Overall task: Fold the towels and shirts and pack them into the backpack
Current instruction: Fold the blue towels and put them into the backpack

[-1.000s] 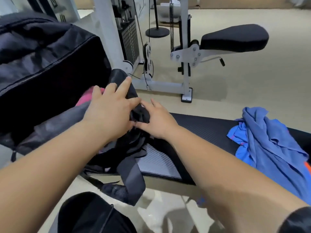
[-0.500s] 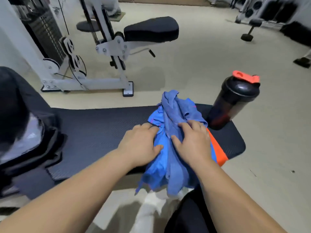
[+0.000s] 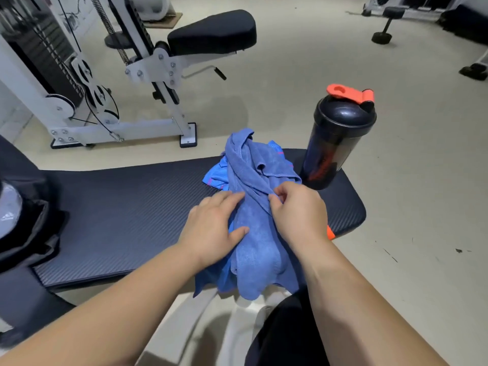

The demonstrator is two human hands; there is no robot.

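While draped over the near edge of the counter (image 3: 126,223), blue towel (image 3: 253,233) lies bunched in a crumpled heap, lower end hanging past the padding toward the floor. Left hand (image 3: 214,228) flat on the towel's left side, grip spread, fingers extended and pressing the cloth down, thumb lying across the fabric. Right hand (image 3: 298,215) on the towel's right side, grip pinching a raised fold of the towel between thumb and curled fingers. Beneath the towel, a brighter blue shirt (image 3: 217,177) with pink stitching, peeking out at the left and at the hanging end; a sliver of orange (image 3: 330,233) showing just right of the right wrist, too little visible to say what it belongs to. At the left edge, part of the black backpack (image 3: 23,228) resting on the counter, well apart from the towel, its opening not clearly readable from here. Beyond the heap, on the far right end of the counter, a black shaker bottle (image 3: 335,143) standing upright, orange flip lid on top, just beside the towel's far fold. Farther back on the pale floor, a white weight machine (image 3: 111,83) with a black padded seat, and dumbbells (image 3: 385,25) at the far right.
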